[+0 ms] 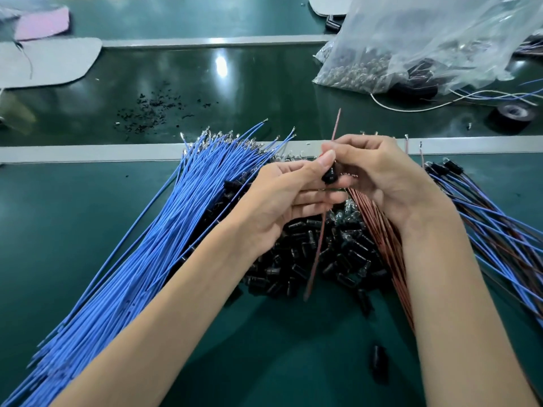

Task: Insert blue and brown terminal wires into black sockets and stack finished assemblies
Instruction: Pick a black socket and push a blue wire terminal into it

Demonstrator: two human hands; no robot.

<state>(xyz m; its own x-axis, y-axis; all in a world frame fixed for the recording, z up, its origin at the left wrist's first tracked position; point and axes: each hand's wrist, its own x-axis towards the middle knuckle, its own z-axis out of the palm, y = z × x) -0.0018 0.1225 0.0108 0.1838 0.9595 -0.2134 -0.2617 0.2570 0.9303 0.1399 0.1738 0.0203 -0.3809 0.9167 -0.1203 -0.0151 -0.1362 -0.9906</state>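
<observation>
My left hand (282, 198) pinches a small black socket (329, 176) between thumb and fingers above the middle of the bench. My right hand (382, 177) meets it from the right, fingers curled at the socket and a brown wire (316, 254). That wire sticks up past my fingertips and hangs down below the hands. A thick bundle of blue wires (141, 259) fans out on the left. Loose black sockets (308, 259) are heaped under my hands. Brown wires (385, 242) lie just right of the heap. Finished assemblies (493, 227) with blue and brown leads are stacked at the far right.
A grey rail (88, 152) crosses the green bench (73, 230) beyond the wires. A clear plastic bag (411, 45) of small parts sits back right, beside a black tape roll (512, 114). Black debris (155, 108) is scattered on the far belt. One stray socket (379, 362) lies near me.
</observation>
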